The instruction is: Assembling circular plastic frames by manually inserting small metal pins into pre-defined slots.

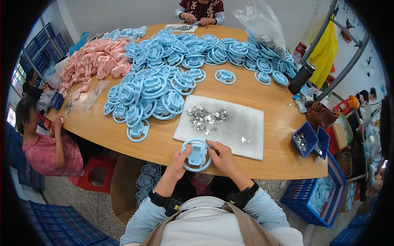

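Note:
At the table's near edge, my left hand [178,162] grips a light-blue plastic part [198,154], an oval ring with a rectangular recessed housing in its middle. My thumb lies on the part's left side. Close against its right rim, my right hand [223,157] is closed, fingers pinched together; a small dark thing shows between them, too small to name. Just beyond my hands lies a white felt-like pad [242,119]. Small silver metal clips [205,117] are heaped on its left half, and a few more [245,140] lie apart near its right side.
A large pile of similar blue parts [147,88] spreads beyond the pad, beside pink parts [96,59]. Blue bins [304,139] with metal pieces stand at the table's right edge, near a dark bottle [301,78]. Co-workers sit at left [53,151] and across [201,10].

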### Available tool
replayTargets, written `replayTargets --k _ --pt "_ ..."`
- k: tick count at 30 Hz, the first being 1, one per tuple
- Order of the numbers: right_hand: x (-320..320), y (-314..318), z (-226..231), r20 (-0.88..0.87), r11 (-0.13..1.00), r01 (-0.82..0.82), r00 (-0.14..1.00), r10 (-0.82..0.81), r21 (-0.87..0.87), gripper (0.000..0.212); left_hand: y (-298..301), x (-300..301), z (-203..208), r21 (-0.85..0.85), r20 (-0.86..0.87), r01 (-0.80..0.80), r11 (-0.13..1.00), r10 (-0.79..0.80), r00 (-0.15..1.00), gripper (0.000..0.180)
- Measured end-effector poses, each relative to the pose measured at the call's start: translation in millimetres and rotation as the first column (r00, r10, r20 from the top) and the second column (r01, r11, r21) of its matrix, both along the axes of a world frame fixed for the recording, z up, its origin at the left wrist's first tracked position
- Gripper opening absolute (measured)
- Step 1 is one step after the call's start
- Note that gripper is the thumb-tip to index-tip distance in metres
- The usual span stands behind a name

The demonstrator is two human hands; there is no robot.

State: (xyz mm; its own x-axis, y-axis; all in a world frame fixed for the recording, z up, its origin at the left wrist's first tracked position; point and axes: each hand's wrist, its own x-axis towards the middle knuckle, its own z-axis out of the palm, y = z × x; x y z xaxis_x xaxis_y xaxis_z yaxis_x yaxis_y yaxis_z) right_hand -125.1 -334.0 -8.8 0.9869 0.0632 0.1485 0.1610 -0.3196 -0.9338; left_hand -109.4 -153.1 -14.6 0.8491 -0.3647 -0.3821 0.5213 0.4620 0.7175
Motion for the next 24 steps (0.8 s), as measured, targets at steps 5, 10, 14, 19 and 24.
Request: replayTargets --k 5,10,14,19,24 --pt "1 2 -6 0.062 0.999 0.031 0.998 -0.031 0.009 0.031 2 3 1 -0.009 -0.046 0.033 0.999 -0.034 0.998 0.027" --pt "1 2 -1 0.043 1.000 0.007 0.999 -0.007 -0.005 0.031 4 3 2 -0.009 -0.056 0.032 0.999 -0.033 0.998 0.024" --pt "1 3 3 0.018 1.000 -0.015 1.000 0.015 -0.005 0.031 2 1 0 -0.021 -0.023 -0.019 1.000 0.019 1.000 0.020" --pt "1 2 -4 -0.024 1.000 -0.014 1.000 0.014 0.012 0.032 1 1 -1 0.004 -0.005 -0.027 1.000 0.027 1.000 0.016" --pt "5 -5 8 0.075 0.991 0.040 0.997 -0.031 -0.129 0.025 -2 -1 0 0.042 0.073 -0.023 0.999 0.020 0.997 0.015"
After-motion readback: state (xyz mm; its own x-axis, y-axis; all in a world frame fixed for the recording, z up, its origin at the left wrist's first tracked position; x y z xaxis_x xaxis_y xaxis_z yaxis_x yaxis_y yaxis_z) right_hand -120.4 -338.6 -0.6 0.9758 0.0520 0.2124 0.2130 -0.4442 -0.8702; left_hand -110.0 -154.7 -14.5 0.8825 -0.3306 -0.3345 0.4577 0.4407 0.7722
